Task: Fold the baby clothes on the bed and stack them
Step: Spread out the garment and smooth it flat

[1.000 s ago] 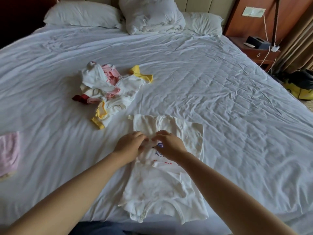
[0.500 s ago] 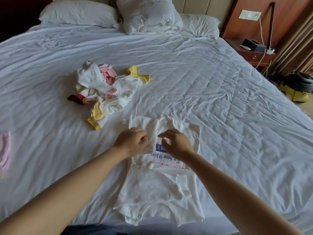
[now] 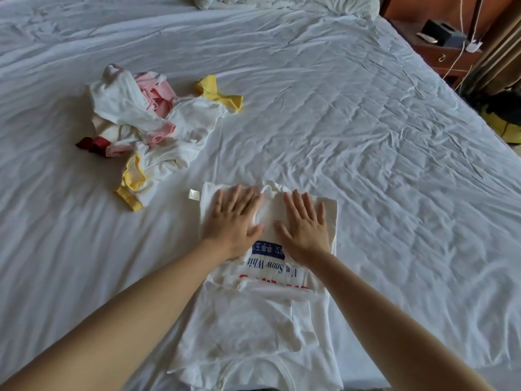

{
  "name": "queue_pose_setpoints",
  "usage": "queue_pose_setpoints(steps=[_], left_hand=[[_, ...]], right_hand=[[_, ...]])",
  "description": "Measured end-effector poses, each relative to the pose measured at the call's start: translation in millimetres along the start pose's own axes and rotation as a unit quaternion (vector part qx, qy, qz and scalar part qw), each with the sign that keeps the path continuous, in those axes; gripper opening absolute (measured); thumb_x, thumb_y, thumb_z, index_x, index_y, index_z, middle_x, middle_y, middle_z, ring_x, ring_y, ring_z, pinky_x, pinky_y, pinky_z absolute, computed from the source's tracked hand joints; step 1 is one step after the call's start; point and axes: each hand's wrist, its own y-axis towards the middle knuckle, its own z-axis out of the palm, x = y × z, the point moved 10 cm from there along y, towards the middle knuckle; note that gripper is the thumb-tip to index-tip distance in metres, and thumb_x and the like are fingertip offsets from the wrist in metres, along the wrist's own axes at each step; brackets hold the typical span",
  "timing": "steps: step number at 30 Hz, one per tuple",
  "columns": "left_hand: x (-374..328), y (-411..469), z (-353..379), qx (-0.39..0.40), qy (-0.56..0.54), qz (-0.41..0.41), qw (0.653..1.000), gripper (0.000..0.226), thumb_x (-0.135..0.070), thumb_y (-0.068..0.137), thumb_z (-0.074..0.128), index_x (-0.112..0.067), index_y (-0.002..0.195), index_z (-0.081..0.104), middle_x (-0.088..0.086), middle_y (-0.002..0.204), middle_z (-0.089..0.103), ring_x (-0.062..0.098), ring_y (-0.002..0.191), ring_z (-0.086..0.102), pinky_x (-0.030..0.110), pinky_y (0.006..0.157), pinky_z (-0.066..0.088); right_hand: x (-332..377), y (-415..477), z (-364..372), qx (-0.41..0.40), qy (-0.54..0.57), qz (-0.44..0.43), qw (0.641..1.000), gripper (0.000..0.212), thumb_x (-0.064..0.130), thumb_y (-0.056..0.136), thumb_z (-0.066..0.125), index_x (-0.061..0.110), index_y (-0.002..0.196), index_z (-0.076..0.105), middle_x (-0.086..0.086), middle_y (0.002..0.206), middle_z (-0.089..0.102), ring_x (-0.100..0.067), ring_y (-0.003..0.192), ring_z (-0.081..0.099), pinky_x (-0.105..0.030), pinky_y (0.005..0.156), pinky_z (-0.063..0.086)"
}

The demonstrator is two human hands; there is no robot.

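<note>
Pressing the white garment (image 3: 253, 320) flat with left hand (image 3: 231, 221) and right hand (image 3: 304, 224), fingers straight, gripping nothing; likely pinching its far edge next to fold.

Far pillows (image 3: 344, 5) are cut off at the top; the white garment (image 3: 253, 334) runs off the near edge.

Garment (image 3: 253, 320) lies on the bed (image 3: 366, 136) at 6 o'clock. Left hand (image 3: 231, 221) and right hand (image 3: 306, 224) rest side by side on its far end. Clothes heap (image 3: 146, 131) sits at 10 o'clock, apart. Nightstand (image 3: 439, 52) stands beyond the bed at 2 o'clock.
</note>
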Motion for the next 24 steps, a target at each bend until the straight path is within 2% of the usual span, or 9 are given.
queue_pose_setpoints(steps=[4, 7, 11, 14, 19, 22, 24], left_hand=[[-1, 5, 6, 0.008, 0.006, 0.003, 1.0, 0.076, -0.064, 0.094, 0.013, -0.03, 0.15, -0.024, -0.005, 0.158, -0.028, 0.028, 0.144, -0.029, 0.055, 0.118, -0.011], [0, 7, 10, 0.037, 0.001, 0.003, 0.999, 0.077, -0.064, 0.094, 0.013, -0.029, 0.15, -0.026, -0.004, 0.157, -0.03, 0.029, 0.144, -0.03, 0.056, 0.117, -0.012], [-1, 7, 13, 0.122, -0.002, -0.005, 0.993, 0.076, -0.064, 0.095, 0.009, -0.028, 0.145, -0.035, -0.002, 0.154, -0.037, 0.03, 0.141, -0.034, 0.057, 0.116, -0.013], [-2, -13, 9, 0.132, -0.014, -0.028, 0.991, 0.075, -0.067, 0.094, 0.006, -0.028, 0.144, -0.034, -0.003, 0.153, -0.037, 0.029, 0.142, -0.032, 0.057, 0.117, -0.011], [-14, -64, 5, 0.143, -0.043, -0.023, 0.989, 0.073, -0.064, 0.097, 0.014, -0.028, 0.153, -0.017, -0.004, 0.16, -0.022, 0.03, 0.147, -0.023, 0.052, 0.119, -0.008], [-19, -89, -5, 0.14, -0.064, 0.01, 0.988, 0.067, -0.059, 0.1, 0.017, -0.03, 0.155, -0.008, -0.006, 0.162, -0.015, 0.025, 0.149, -0.015, 0.046, 0.121, -0.006], [-22, -108, -9, 0.117, -0.076, 0.045, 0.989, 0.068, -0.061, 0.098, 0.015, -0.03, 0.156, -0.002, -0.006, 0.162, -0.011, 0.018, 0.15, -0.011, 0.041, 0.122, -0.007]], right_hand=[[-5, 3, 6, -0.012, 0.009, 0.003, 1.0, 0.077, 0.066, 0.091, 0.02, 0.033, 0.154, -0.01, 0.006, 0.162, -0.012, -0.013, 0.147, -0.02, -0.048, 0.118, -0.015], [-4, 2, 6, -0.009, 0.016, 0.009, 1.0, 0.077, 0.067, 0.09, 0.017, 0.033, 0.154, -0.008, 0.005, 0.163, -0.009, -0.013, 0.148, -0.02, -0.049, 0.119, -0.013], [-4, 1, 9, 0.076, -0.014, 0.055, 0.995, 0.08, 0.074, 0.087, 0.008, 0.034, 0.151, -0.02, 0.005, 0.161, -0.021, -0.023, 0.144, -0.029, -0.056, 0.116, -0.015], [-2, -18, 10, 0.125, -0.028, 0.091, 0.988, 0.076, 0.074, 0.09, 0.008, 0.037, 0.148, -0.025, 0.005, 0.159, -0.025, -0.029, 0.143, -0.03, -0.061, 0.114, -0.015], [9, -60, 8, 0.137, -0.001, 0.113, 0.984, 0.074, 0.068, 0.094, 0.013, 0.034, 0.153, -0.015, 0.007, 0.16, -0.02, -0.029, 0.145, -0.025, -0.056, 0.116, -0.015], [23, -79, 0, 0.152, 0.034, 0.079, 0.985, 0.07, 0.06, 0.099, 0.023, 0.03, 0.155, -0.006, 0.007, 0.162, -0.013, -0.026, 0.148, -0.019, -0.052, 0.119, -0.011], [34, -96, -7, 0.134, 0.075, 0.037, 0.987, 0.065, 0.054, 0.101, 0.029, 0.029, 0.156, 0.004, 0.007, 0.163, -0.004, -0.023, 0.15, -0.01, -0.05, 0.12, -0.006]])
